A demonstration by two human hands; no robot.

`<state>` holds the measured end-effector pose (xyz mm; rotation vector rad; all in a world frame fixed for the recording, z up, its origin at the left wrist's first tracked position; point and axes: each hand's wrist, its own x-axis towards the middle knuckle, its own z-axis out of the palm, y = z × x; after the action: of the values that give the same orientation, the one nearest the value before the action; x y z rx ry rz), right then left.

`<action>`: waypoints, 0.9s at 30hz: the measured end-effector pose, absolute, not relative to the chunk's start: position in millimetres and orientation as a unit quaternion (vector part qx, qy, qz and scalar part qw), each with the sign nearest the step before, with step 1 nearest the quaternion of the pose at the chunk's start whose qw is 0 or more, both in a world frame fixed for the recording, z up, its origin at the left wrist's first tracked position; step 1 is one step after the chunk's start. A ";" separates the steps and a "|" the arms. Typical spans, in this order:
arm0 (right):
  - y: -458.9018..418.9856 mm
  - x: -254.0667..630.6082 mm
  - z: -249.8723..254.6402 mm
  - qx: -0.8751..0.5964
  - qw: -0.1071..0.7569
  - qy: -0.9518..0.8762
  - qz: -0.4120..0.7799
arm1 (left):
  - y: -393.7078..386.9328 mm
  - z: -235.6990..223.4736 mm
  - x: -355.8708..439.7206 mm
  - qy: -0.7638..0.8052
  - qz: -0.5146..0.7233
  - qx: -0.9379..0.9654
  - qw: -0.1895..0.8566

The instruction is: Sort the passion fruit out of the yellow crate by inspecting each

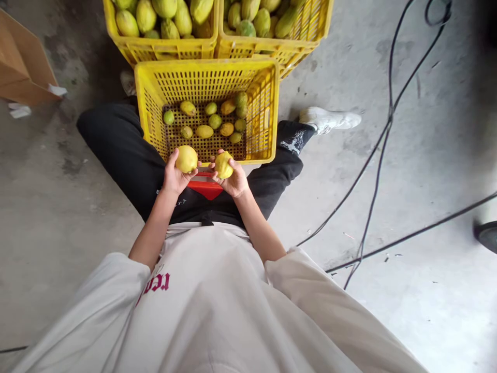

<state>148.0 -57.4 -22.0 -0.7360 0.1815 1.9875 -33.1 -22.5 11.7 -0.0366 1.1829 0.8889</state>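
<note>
A smooth yellow fruit [187, 158] is gripped in the left hand [174, 177], with the thumb set on its outer side and the fingers curled around towards the inner side; a lumpier yellow fruit [223, 165] is gripped in the right hand [237, 182] in much the same way. Both fruits are held apart, seen against the near rim of a slotted yellow crate [205, 64]; below and between the hands a red object [208, 191] is partly seen, its kind not to be told. Beyond the hands, on the crate's floor, loose fruits [204, 131] are scattered; farther beyond, two fuller crates [165, 50] are seen.

Each held fruit is judged firm and moderately light — manageable in one hand — yet easily bruised if squeezed hard; the smooth skin may slip or roll, so it is best cradled around the widest part with the palm beneath; on the lumpier one, better purchase should be given by the ridges.
</note>
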 end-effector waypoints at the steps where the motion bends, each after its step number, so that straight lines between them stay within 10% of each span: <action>1: -57.2 148.5 -22.7 -0.304 0.485 0.074 0.817 | -22.7 12.0 -32.5 0.542 0.404 -0.016 0.737; 27: -52.8 149.3 -22.2 -0.285 0.477 0.127 0.821 | -21.8 11.2 -30.2 0.523 0.395 0.006 0.756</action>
<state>149.3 -52.8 -22.2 -0.6960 0.3099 2.0063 -30.2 -21.8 11.2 0.0134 1.1405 0.8604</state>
